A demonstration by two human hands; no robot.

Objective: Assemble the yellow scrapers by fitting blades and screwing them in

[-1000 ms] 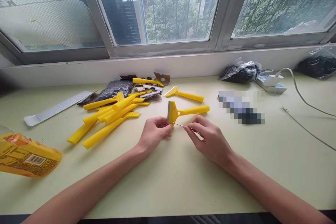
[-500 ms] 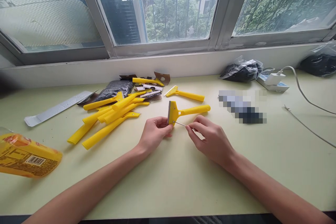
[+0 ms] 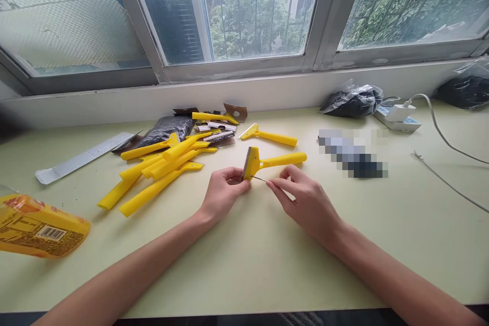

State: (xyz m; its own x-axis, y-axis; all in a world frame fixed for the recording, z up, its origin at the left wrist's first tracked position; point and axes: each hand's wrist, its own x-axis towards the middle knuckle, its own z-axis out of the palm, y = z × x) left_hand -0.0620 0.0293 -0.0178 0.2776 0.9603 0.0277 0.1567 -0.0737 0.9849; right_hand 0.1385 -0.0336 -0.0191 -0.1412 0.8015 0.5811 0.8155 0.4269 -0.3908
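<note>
My left hand [image 3: 223, 191] is closed on the lower corner of a yellow scraper [image 3: 280, 159], whose wide head faces left and whose handle points right. Between the thumb and fingers of my right hand [image 3: 301, 192] is a thin metal rod [image 3: 260, 179]. Its tip touches the scraper head near a small screw hole by my left thumb. Behind the held scraper lies another yellow scraper [image 3: 277, 138]. Several more yellow scrapers [image 3: 160, 183] are heaped to the left.
A black plastic bag [image 3: 168, 130] and brown card pieces [image 3: 236, 112] lie behind the heap. At the left are a white strip [image 3: 86, 158] and a yellow-orange package [image 3: 46, 226]. A bagged black bundle [image 3: 353, 101], power strip [image 3: 399, 121] and cable [image 3: 451, 181] are at the right.
My right hand has shifted slightly left with the rod. The scraper head has tilted a little, and the fingertips of my left hand show less beneath it.
</note>
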